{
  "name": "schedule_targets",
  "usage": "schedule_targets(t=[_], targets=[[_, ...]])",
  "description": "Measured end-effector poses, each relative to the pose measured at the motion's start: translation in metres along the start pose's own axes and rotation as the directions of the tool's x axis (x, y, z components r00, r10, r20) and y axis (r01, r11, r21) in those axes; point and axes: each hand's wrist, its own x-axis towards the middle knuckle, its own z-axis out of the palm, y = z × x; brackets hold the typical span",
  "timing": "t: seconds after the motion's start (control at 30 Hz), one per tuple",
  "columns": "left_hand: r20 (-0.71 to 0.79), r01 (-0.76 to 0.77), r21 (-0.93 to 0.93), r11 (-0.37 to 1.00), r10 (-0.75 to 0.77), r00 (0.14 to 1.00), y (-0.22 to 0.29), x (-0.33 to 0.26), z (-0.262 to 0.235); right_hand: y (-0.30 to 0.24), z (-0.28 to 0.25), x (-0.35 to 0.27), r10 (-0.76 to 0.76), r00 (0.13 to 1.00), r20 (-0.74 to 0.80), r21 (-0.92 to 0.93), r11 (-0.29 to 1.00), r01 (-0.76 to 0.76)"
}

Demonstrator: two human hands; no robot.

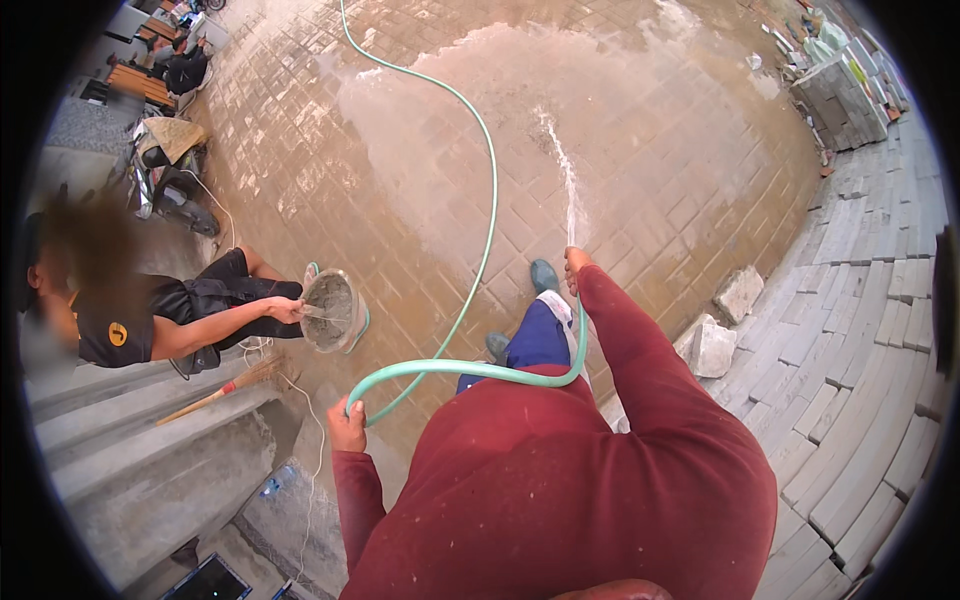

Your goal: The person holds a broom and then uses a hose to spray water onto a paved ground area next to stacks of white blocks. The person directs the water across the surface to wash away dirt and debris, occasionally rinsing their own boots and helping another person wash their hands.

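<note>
Now green hose [470, 300] loops between left grip [347, 425]; right grip [574, 266] holds its spraying end.

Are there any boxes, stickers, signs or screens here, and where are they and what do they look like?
Round badge: on the dark shirt of the other person sitting at the left; small, yellow.
Packs: far top right, above the stacked grey blocks; pale green, too small to tell more.
Dark flat thing: bottom left by the steps; maybe a screen, cannot tell.
No signs seen.
</note>
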Motion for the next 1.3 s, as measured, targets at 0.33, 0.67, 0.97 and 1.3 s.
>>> schedule_targets(t=[0.33, 0.67, 0.97, 1.3], targets=[[-0.006, 0.041, -0.042, 0.998, -0.041, 0.999, -0.018, -0.004, 0.002, -0.015, -0.101, -0.003, -0.015, 0.994, -0.11, 0.479, 0.875, 0.066], [-0.085, 0.072, 0.12, 0.99, -0.062, 0.994, -0.025, 0.004, -0.002, 0.083, -0.156, -0.012, 0.09, 0.933, -0.347, 0.468, 0.879, 0.089], [-0.099, 0.149, -0.055, 0.987, -0.154, 0.983, -0.027, 0.009, -0.011, 0.024, -0.068, -0.019, -0.213, 0.951, -0.222, 0.02, 0.975, 0.223], [-0.147, 0.102, 0.031, 0.994, -0.096, 0.984, -0.036, 0.0, -0.036, -0.033, -0.029, -0.023, -0.258, 0.944, -0.204, 0.023, 0.963, 0.268]])
